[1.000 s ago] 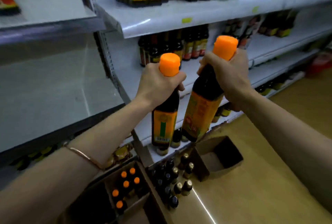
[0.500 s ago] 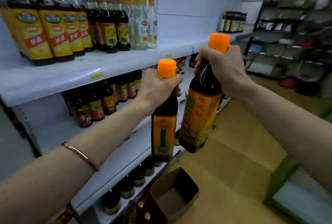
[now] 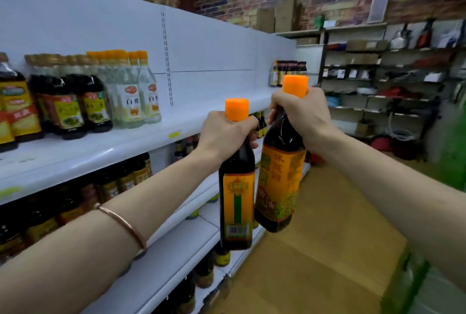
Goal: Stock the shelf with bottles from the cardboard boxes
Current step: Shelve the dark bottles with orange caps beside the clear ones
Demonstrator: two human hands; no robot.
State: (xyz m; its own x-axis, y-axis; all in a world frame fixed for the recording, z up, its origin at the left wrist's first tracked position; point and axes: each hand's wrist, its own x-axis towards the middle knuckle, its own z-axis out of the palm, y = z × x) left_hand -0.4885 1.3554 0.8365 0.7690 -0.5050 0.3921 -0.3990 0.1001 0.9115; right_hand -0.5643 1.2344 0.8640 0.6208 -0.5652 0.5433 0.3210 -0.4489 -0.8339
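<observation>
My left hand (image 3: 227,134) grips the neck of a dark bottle (image 3: 237,202) with an orange cap and a yellow-green label. My right hand (image 3: 300,114) grips the neck of a second dark bottle (image 3: 280,187) with an orange cap and an orange label. Both bottles hang upright side by side in front of the white shelf unit, about level with its upper shelf (image 3: 106,147). That shelf holds dark sauce bottles (image 3: 68,107) and clear vinegar bottles (image 3: 133,94) on its left part. No cardboard box shows in this view.
Lower shelves (image 3: 176,245) carry rows of dark bottles. A few bottles (image 3: 287,73) stand at the far end of the upper shelf. A dark rack (image 3: 378,81) with goods lines the brick back wall. Tan floor (image 3: 315,250) lies below; something green (image 3: 413,278) sits at bottom right.
The view has lifted from the boxes on the floor up to the upper shelf and the back of the shop. Both hands still hold their bottles, raised along with it.
</observation>
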